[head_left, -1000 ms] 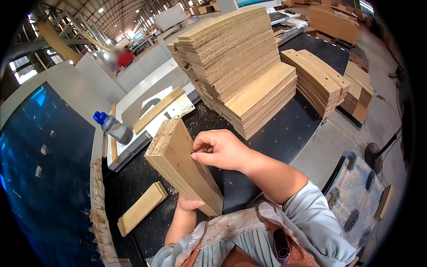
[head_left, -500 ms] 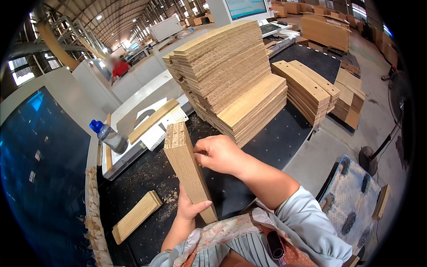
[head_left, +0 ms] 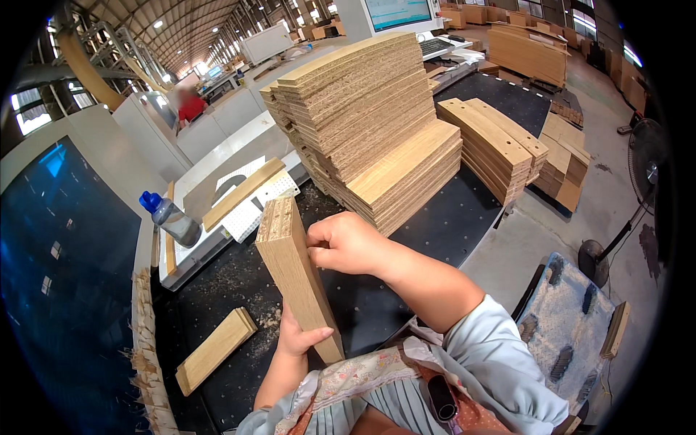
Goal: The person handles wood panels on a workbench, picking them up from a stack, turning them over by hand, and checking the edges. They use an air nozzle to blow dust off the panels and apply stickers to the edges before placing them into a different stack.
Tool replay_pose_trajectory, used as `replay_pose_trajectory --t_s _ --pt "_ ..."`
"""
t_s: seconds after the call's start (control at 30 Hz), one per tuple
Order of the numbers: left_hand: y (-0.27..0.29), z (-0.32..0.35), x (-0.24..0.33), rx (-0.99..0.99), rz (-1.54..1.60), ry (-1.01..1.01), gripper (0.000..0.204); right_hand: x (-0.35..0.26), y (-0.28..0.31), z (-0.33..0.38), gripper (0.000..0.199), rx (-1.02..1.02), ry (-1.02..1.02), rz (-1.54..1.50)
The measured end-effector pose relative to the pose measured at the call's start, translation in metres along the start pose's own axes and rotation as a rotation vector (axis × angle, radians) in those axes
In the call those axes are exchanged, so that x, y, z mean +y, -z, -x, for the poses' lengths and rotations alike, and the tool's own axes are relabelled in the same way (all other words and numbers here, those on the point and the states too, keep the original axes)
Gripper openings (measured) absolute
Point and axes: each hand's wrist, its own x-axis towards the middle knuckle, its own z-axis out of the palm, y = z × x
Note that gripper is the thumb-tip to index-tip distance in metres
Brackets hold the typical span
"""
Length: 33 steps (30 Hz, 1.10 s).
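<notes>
My left hand [head_left: 296, 338] grips a small bundle of wood-grain particleboard pieces [head_left: 296, 272] near its lower end, thumb across the near face. The bundle stands tilted on edge above the black worktable. Against its right side, near the upper end, my right hand [head_left: 349, 243] is closed with fingers curled. Whatever those fingertips hold, if anything, is hidden by the hand and the boards. To the left, a few short boards [head_left: 216, 351] lie stacked on the table amid sawdust. Beyond my right hand rises a tall stepped stack of boards [head_left: 370, 109].
Drilled boards [head_left: 486, 145] are piled right of the tall stack. A blue-capped bottle [head_left: 174, 221] stands at the left by papers and a wooden strip [head_left: 243, 194]. Further right are a floor fan [head_left: 596, 254] and a worn blue-white platform [head_left: 569, 326]. A person in red [head_left: 191, 107] is far off.
The whole view has shifted slightly, moving everything a little to the left. Both hands keep nearly the same hold and place on the bundle.
</notes>
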Motion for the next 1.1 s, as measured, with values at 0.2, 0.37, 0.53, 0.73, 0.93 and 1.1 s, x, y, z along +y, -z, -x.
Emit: replay_pose_trajectory --t_s 0.2,0.37,0.53,0.73,0.93,1.1 --pt "-0.004 -0.005 0.000 0.016 0.016 -0.016 0.096 0.020 -0.007 0.002 0.008 -0.078 -0.386 -0.597" --pt "0.002 -0.008 -0.004 0.009 0.045 -0.046 0.093 0.030 -0.012 0.004 0.006 -0.053 -0.375 -0.802" --pt "0.017 -0.004 -0.004 0.003 0.194 -0.059 0.082 0.035 -0.017 0.004 0.006 0.013 -0.267 -0.529" --pt "0.036 -0.002 -0.016 -0.050 0.544 -0.056 0.086 0.030 -0.030 0.000 0.009 0.126 0.049 0.139" --pt "0.033 0.004 -0.010 -0.056 0.702 -0.085 0.088 0.010 -0.046 -0.013 0.008 0.135 0.270 0.260" --pt "0.047 0.000 -0.011 -0.111 0.677 -0.071 0.088 0.006 -0.065 -0.030 0.012 0.066 0.409 0.399"
